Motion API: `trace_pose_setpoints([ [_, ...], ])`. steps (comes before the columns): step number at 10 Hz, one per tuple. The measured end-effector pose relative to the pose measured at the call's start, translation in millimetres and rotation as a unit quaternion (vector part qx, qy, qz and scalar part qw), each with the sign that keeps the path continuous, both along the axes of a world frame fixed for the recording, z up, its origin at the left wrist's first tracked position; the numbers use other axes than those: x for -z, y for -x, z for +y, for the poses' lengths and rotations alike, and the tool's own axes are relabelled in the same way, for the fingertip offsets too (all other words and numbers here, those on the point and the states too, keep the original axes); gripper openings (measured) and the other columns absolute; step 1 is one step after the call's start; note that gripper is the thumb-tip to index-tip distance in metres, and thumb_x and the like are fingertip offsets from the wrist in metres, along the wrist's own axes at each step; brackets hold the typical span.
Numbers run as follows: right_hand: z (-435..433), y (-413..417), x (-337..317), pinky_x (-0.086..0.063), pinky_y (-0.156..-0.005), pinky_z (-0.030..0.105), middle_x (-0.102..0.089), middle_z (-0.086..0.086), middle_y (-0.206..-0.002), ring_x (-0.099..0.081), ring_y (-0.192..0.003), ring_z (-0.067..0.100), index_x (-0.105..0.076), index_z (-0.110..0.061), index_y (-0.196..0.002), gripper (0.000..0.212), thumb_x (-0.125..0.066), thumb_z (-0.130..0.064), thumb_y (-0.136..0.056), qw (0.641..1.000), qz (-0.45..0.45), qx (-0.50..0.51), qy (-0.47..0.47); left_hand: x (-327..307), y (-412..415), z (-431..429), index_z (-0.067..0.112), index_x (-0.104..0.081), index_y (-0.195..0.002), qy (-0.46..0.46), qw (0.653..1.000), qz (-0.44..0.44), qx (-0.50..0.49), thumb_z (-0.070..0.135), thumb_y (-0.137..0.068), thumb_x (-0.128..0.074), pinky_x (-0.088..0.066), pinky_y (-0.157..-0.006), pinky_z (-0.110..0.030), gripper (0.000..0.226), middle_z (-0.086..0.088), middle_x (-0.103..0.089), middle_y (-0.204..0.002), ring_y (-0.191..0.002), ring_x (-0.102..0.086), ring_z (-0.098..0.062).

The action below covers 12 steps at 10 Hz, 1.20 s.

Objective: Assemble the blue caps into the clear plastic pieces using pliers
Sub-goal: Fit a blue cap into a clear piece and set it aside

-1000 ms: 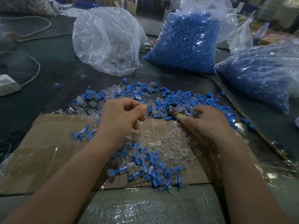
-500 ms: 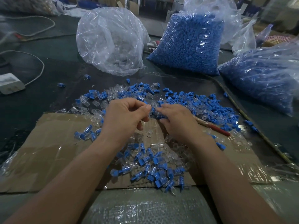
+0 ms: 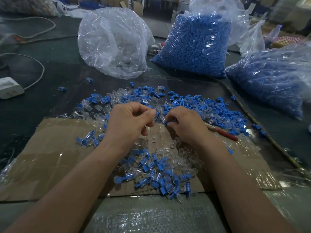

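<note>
My left hand [image 3: 130, 121] pinches a clear plastic piece [image 3: 157, 116] between thumb and forefinger over the cardboard. My right hand [image 3: 186, 124] pinches a blue cap [image 3: 169, 122] just right of that piece, the two nearly touching. The red-handled pliers [image 3: 224, 133] lie on the cardboard to the right of my right hand, untouched. Loose blue caps [image 3: 210, 108] and clear pieces [image 3: 94, 113] are spread behind my hands. A heap of assembled pieces [image 3: 156, 172] lies between my forearms.
A brown cardboard sheet [image 3: 50, 158] covers the dark table. At the back stand a clear bag of clear pieces [image 3: 114, 42] and two bags of blue caps [image 3: 193, 46], [image 3: 272, 78]. A white power adapter [image 3: 9, 87] with its cable sits at the left.
My right hand let go of the pliers, which now lie to its right, moved left toward my left hand and picked up a blue cap. My left hand stayed in place.
</note>
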State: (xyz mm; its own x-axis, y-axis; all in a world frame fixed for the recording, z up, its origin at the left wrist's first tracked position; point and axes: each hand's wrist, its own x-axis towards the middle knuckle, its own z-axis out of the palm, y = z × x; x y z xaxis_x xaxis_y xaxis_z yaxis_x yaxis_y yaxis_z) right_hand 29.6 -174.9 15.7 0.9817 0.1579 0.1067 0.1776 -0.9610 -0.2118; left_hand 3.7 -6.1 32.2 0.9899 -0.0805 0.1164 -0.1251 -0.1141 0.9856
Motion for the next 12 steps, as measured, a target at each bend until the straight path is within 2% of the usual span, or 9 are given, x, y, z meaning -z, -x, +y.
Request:
trace_pose_setpoints([
  [2,0,-3,0,-0.036,-0.08,0.03,-0.043,-0.007,-0.09,-0.045,-0.085,0.013,-0.061,-0.025,-0.1,0.013,-0.052,-0.027,-0.091,1.0,0.008,-0.005,0.021,0,0,-1,0.017,-0.064,-0.067,-0.002,1.0,-0.002,0.001,0.015,-0.082,-0.065,-0.036,-0.038,-0.009,0.015,0.007,-0.064,-0.053,-0.037,-0.05,-0.003],
  [4,-3,-2,4,-0.032,-0.078,0.026,-0.042,-0.005,-0.093,-0.044,-0.089,0.014,-0.055,-0.022,-0.097,0.007,-0.049,-0.023,-0.093,0.999,0.009,-0.034,0.024,0,0,-1,0.016,-0.063,-0.067,0.001,1.0,-0.002,0.005,0.015,-0.082,-0.064,-0.036,-0.038,-0.008,0.015,0.007,-0.064,-0.053,-0.037,-0.05,-0.002],
  [5,-3,3,0,-0.029,-0.073,0.017,-0.041,-0.008,-0.089,-0.043,-0.084,0.008,-0.054,-0.017,-0.094,0.006,-0.049,-0.018,-0.093,0.997,-0.037,-0.041,-0.049,1,0,0,0.015,-0.064,-0.069,0.009,1.0,0.002,0.008,0.014,-0.082,-0.064,-0.037,-0.038,-0.01,0.013,0.005,-0.065,-0.054,-0.04,-0.052,-0.004],
  [6,4,13,-14,-0.033,-0.067,0.006,-0.041,-0.015,-0.082,-0.043,-0.075,-0.007,-0.05,-0.025,-0.082,0.015,-0.053,-0.012,-0.09,0.97,-0.084,-0.049,-0.221,1,-1,0,0.018,-0.064,-0.076,0.019,1.0,0.018,0.015,0.009,-0.083,-0.063,-0.043,-0.042,-0.013,0.011,0.001,-0.067,-0.062,-0.048,-0.06,-0.005],
  [7,15,27,-24,-0.038,-0.062,0.006,-0.048,-0.011,-0.079,-0.046,-0.067,-0.009,-0.049,-0.031,-0.079,0.027,-0.055,-0.006,-0.088,0.922,-0.041,-0.074,-0.378,1,0,-2,0.023,-0.062,-0.087,0.019,0.999,0.025,0.043,0.002,-0.078,-0.067,-0.05,-0.051,-0.014,0.023,-0.002,-0.068,-0.079,-0.061,-0.066,-0.007],
  [8,26,34,-23,-0.043,-0.061,0.01,-0.052,-0.008,-0.075,-0.047,-0.064,-0.006,-0.053,-0.026,-0.081,0.023,-0.053,-0.004,-0.089,0.892,0.029,-0.075,-0.446,1,3,-3,0.022,-0.063,-0.091,0.006,0.998,0.012,0.058,-0.001,-0.072,-0.072,-0.053,-0.056,-0.016,0.031,0.001,-0.068,-0.08,-0.065,-0.067,-0.01],
  [9,32,34,-20,-0.048,-0.069,0.015,-0.056,-0.005,-0.077,-0.052,-0.071,0.001,-0.055,-0.022,-0.083,0.02,-0.051,-0.003,-0.09,0.85,0.067,-0.052,-0.521,1,3,-2,0.022,-0.065,-0.086,-0.008,0.999,-0.015,0.05,0.001,-0.071,-0.073,-0.05,-0.054,-0.013,0.028,0.002,-0.069,-0.075,-0.06,-0.064,-0.005],
  [10,33,34,-17,-0.052,-0.075,0.022,-0.058,-0.001,-0.08,-0.056,-0.077,0.009,-0.056,-0.021,-0.083,0.021,-0.051,-0.002,-0.089,0.825,0.071,-0.043,-0.56,2,2,-3,0.027,-0.066,-0.081,-0.027,0.999,-0.03,0.037,0.005,-0.069,-0.076,-0.049,-0.055,-0.011,0.027,0.003,-0.069,-0.073,-0.059,-0.064,-0.002],
  [12,32,35,-17,-0.051,-0.068,0.017,-0.064,-0.001,-0.08,-0.064,-0.073,0.005,-0.055,-0.019,-0.084,0.018,-0.049,-0.003,-0.091,0.8,0.059,-0.027,-0.597,3,0,-2,0.028,-0.066,-0.079,-0.018,0.999,-0.033,0.013,0.007,-0.072,-0.074,-0.053,-0.058,-0.015,0.023,0.004,-0.07,-0.071,-0.06,-0.066,-0.008],
])
